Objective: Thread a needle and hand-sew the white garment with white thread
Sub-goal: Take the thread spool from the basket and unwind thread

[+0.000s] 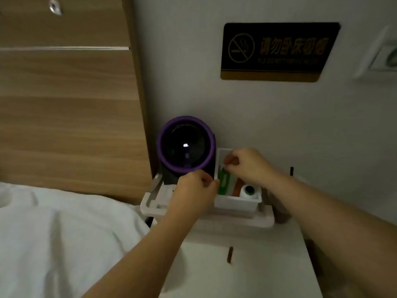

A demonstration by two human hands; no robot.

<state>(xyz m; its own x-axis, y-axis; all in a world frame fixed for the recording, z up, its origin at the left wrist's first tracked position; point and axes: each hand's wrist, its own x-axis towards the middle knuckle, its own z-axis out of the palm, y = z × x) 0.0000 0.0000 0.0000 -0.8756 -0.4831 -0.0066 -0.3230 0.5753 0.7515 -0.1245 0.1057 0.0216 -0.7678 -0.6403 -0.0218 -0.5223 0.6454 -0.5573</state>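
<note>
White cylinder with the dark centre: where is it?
Head view, right of centre: the small white cylinder stands in the near right corner of the white open box, beside an orange item.

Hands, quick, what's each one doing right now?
Left hand: pinches the green packet at its lower edge.
Right hand: pinches the top of it, as far as blur allows.

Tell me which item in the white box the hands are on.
The green packet at the box's left end: left hand and right hand pinch it. The orange piece and white cylinder lie untouched.
</note>
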